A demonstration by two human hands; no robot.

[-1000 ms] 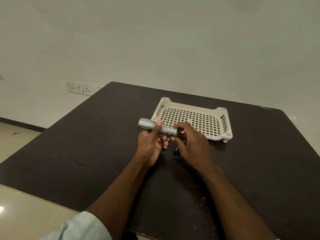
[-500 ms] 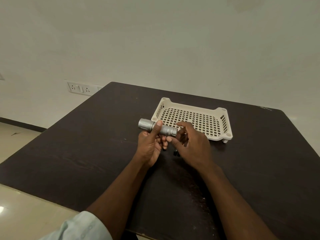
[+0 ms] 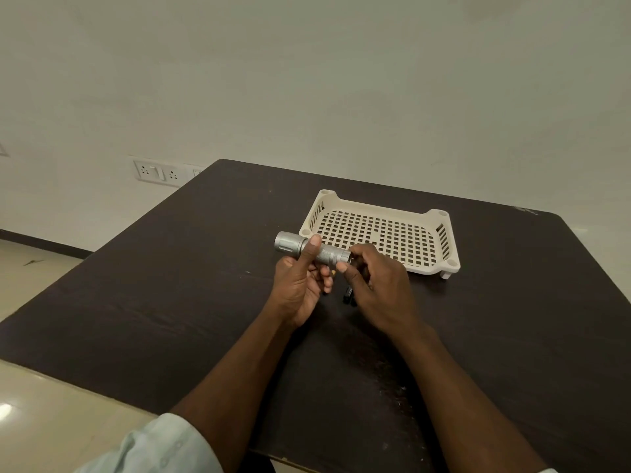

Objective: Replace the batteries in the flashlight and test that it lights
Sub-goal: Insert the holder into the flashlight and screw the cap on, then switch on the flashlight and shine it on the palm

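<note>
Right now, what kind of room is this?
Probably a plain indoor room, maybe an office or workroom. There is a bare pale wall with a socket and switch plate, a shiny tiled floor, and a dark table holding a cream plastic tray.

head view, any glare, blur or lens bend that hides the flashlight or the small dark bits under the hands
Head view: the silver flashlight is sharp and evenly lit in the left hand; the dark pieces beside the right hand blend into the dark table, too dim to identify; wide-angle bend curves the table edges; the only glare is on the floor.
</note>
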